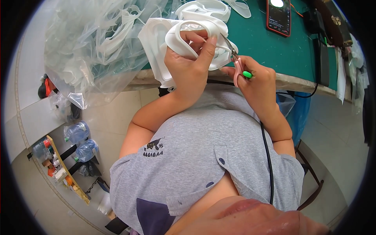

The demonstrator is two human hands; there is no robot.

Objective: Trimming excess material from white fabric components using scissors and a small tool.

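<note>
My left hand (188,69) is closed on a white molded piece (172,40) with a rounded opening, its fingers passing through the opening and the thumb pressing the rim. In my right hand (256,82) is a pair of small scissors (238,71) with pink handles. Their metal blades point up and left, beside the white piece's right edge. Whether the blades touch it I cannot tell. A bright green tip (247,74) sticks out between my right fingers; its kind is unclear. More white pieces (153,51) lie under and around my left hand, at the table's near edge.
A clear plastic bag (98,58) full of white strips covers the table's left side and hangs over its edge. Further white pieces (207,9) lie behind my hands on the green tabletop (256,47). A phone (278,17) in a red case and a black power strip (322,62) are at the right.
</note>
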